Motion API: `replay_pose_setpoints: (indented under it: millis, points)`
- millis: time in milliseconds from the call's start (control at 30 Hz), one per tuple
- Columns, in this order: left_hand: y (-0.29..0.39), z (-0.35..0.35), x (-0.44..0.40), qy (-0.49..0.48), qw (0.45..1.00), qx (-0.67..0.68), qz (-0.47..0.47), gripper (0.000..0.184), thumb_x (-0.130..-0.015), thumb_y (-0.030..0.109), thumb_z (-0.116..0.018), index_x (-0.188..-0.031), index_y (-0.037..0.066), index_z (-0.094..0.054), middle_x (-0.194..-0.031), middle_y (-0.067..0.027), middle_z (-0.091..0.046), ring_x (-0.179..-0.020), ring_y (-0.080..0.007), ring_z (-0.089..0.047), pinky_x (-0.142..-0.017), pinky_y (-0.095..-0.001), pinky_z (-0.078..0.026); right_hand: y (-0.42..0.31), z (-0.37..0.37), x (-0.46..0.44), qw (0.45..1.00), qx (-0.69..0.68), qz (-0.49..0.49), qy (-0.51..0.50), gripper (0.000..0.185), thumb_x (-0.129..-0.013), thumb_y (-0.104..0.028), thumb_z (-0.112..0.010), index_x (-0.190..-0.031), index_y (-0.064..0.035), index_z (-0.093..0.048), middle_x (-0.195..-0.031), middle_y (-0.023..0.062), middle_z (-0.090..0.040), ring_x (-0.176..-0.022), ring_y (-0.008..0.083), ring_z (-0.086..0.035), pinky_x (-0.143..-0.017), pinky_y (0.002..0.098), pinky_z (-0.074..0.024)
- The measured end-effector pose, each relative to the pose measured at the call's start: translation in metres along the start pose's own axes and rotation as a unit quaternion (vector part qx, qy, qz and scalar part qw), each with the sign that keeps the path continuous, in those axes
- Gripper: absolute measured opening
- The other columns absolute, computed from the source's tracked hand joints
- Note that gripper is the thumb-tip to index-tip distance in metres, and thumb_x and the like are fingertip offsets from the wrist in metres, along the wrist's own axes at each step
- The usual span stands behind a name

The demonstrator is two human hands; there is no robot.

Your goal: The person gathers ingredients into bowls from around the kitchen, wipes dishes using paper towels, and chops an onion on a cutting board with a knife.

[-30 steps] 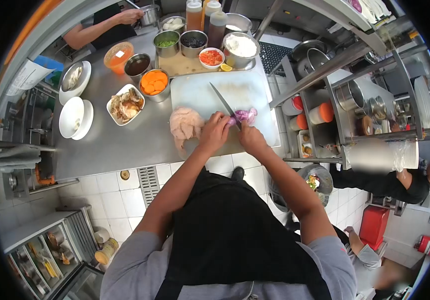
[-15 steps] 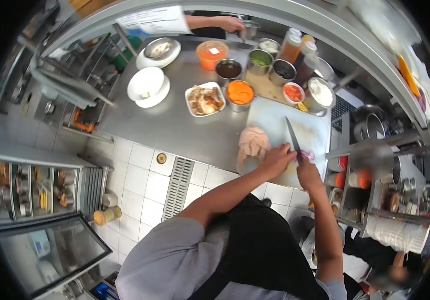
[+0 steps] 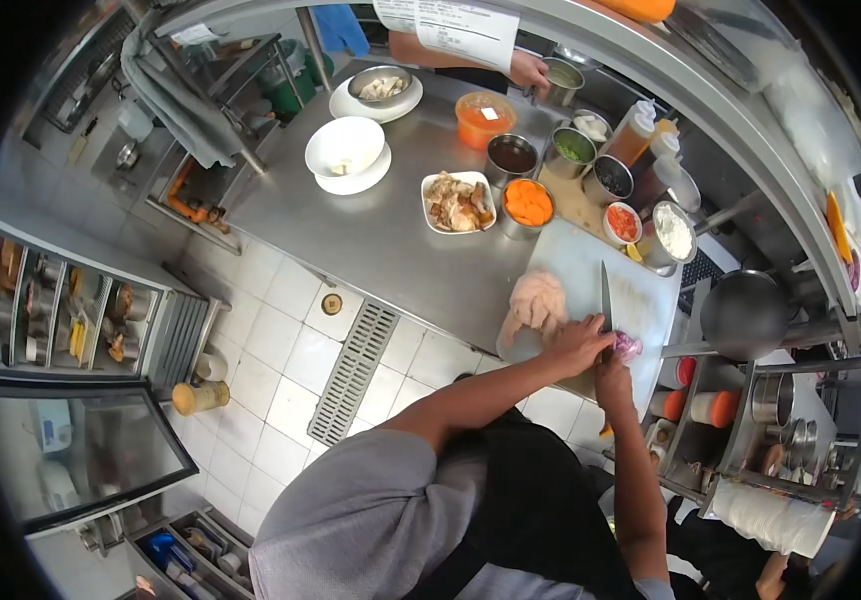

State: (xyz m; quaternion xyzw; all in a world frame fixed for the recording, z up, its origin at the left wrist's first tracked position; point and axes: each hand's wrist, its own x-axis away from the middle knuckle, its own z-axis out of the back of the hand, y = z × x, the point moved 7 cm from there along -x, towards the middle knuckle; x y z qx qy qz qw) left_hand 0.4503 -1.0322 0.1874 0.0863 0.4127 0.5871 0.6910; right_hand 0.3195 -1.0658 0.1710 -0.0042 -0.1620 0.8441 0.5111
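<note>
On the white cutting board point(image 3: 583, 250), my right hand point(image 3: 614, 388) is closed around the handle of a knife point(image 3: 607, 285), its blade pointing away from me. My left hand point(image 3: 587, 343) is by the blade with its fingers bent together; what they grip is hidden. Just right of the knife lie pieces of purple onion point(image 3: 629, 347). To the left of my left hand, a pale pink piece of raw poultry point(image 3: 538, 305) rests on the board's edge, touching neither hand.
Beyond the board stand a pot of orange slices point(image 3: 529, 205), a bowl of chopped red pieces point(image 3: 623, 223), a pot of white powder point(image 3: 673, 232) and squeeze bottles point(image 3: 639, 128). A dish of cooked meat point(image 3: 458, 203) sits left. Another person's hand point(image 3: 528, 70) holds a metal pot point(image 3: 559, 80).
The view has shifted, so the table appears farther right. The knife blade has swung from leaning left to nearly straight ahead. More purple onion shows right of the knife.
</note>
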Motion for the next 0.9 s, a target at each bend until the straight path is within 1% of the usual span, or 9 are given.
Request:
replay_pose_setpoints:
  millis: [100, 200, 233, 367, 467, 500, 533, 633, 900]
  points:
    - [-0.001, -0.009, 0.002, -0.007, 1.0, -0.009, 0.009, 0.024, -0.085, 0.015, -0.058, -0.108, 0.014, -0.062, -0.102, -0.0114, -0.049, -0.1, -0.0304, -0.056, -0.076, -0.0438, -0.051, -0.011, 0.024, -0.002, 1.0, -0.008, 0.019, -0.012, 0.03, -0.09, -0.016, -0.053, -0.112, 0.0034, -0.047, -0.085, 0.0358, -0.064, -0.082, 0.0544, -0.063, -0.073, 0.0621, -0.0496]
    - [-0.004, -0.01, 0.004, -0.009, 1.0, -0.01, 0.01, 0.024, -0.086, 0.016, -0.057, -0.109, 0.013, -0.062, -0.102, -0.0119, -0.05, -0.099, -0.0308, -0.057, -0.075, -0.0436, -0.05, -0.007, 0.029, -0.002, 0.993, -0.038, -0.075, -0.08, 0.028, -0.089, -0.015, -0.053, -0.11, 0.0028, -0.047, -0.084, 0.0356, -0.064, -0.08, 0.0546, -0.062, -0.071, 0.0617, -0.0498]
    - [-0.002, -0.007, 0.005, 0.002, 1.0, -0.005, 0.006, 0.025, -0.086, 0.016, -0.056, -0.11, 0.013, -0.062, -0.102, -0.0122, -0.05, -0.099, -0.0313, -0.057, -0.075, -0.0436, -0.05, -0.01, 0.019, 0.001, 0.999, -0.034, -0.002, -0.015, 0.028, -0.09, -0.015, -0.052, -0.11, 0.0022, -0.046, -0.084, 0.0356, -0.064, -0.081, 0.0544, -0.063, -0.071, 0.0612, -0.0501]
    - [-0.001, 0.001, 0.003, 0.027, 0.999, 0.029, -0.002, 0.02, -0.091, 0.02, -0.054, -0.107, 0.011, -0.06, -0.097, -0.0143, -0.053, -0.093, -0.0336, -0.059, -0.073, -0.0447, -0.049, -0.01, 0.007, 0.003, 1.0, -0.016, -0.005, 0.015, 0.027, -0.09, -0.014, -0.052, -0.109, 0.003, -0.047, -0.083, 0.0353, -0.064, -0.078, 0.0538, -0.063, -0.07, 0.0611, -0.0501]
    - [-0.029, -0.021, 0.005, -0.004, 0.968, 0.142, 0.206, 0.021, -0.096, 0.027, -0.053, -0.101, 0.008, -0.058, -0.092, -0.0156, -0.055, -0.088, -0.0353, -0.06, -0.072, -0.0463, -0.048, -0.02, 0.029, -0.004, 0.998, -0.012, 0.026, -0.048, 0.036, -0.089, -0.014, -0.053, -0.119, 0.0047, -0.049, -0.094, 0.035, -0.064, -0.09, 0.0503, -0.064, -0.079, 0.0583, -0.0505]
    - [-0.023, -0.013, 0.001, -0.008, 0.973, 0.135, 0.189, 0.025, -0.097, 0.031, -0.052, -0.099, 0.007, -0.057, -0.09, -0.0161, -0.055, -0.086, -0.0358, -0.06, -0.072, -0.0473, -0.048, -0.023, 0.035, 0.001, 0.996, 0.008, 0.077, -0.043, 0.04, -0.089, -0.014, -0.053, -0.124, 0.0043, -0.049, -0.098, 0.0341, -0.065, -0.095, 0.049, -0.063, -0.083, 0.0573, -0.0501]
    - [-0.018, -0.003, 0.003, -0.018, 0.976, 0.136, 0.169, 0.03, -0.099, 0.035, -0.051, -0.097, 0.006, -0.056, -0.088, -0.0165, -0.056, -0.085, -0.0363, -0.061, -0.072, -0.0482, -0.047, -0.014, 0.026, 0.001, 0.998, -0.027, 0.014, -0.062, 0.044, -0.089, -0.014, -0.052, -0.131, 0.0002, -0.049, -0.102, 0.0318, -0.065, -0.101, 0.0469, -0.063, -0.088, 0.0559, -0.0488]
    - [-0.004, -0.003, 0.002, -0.035, 0.995, 0.067, 0.069, 0.014, -0.093, 0.02, -0.057, -0.099, 0.007, -0.058, -0.091, -0.0149, -0.054, -0.083, -0.037, -0.059, -0.071, -0.0481, -0.047, 0.001, -0.013, 0.008, 0.992, -0.068, -0.109, -0.013, 0.034, -0.091, -0.018, -0.051, -0.118, 0.0016, -0.05, -0.097, 0.035, -0.065, -0.092, 0.0521, -0.063, -0.078, 0.0609, -0.0493]
    - [0.001, 0.001, 0.0, -0.011, 0.999, 0.048, -0.01, 0.016, -0.084, 0.004, -0.058, -0.099, 0.007, -0.059, -0.099, -0.0159, -0.05, -0.091, -0.036, -0.056, -0.074, -0.0488, -0.047, -0.022, 0.03, 0.013, 0.992, -0.058, -0.103, -0.046, 0.033, -0.089, -0.025, -0.058, -0.107, 0.003, -0.052, -0.094, 0.0335, -0.065, -0.091, 0.0498, -0.065, -0.082, 0.0556, -0.0524]
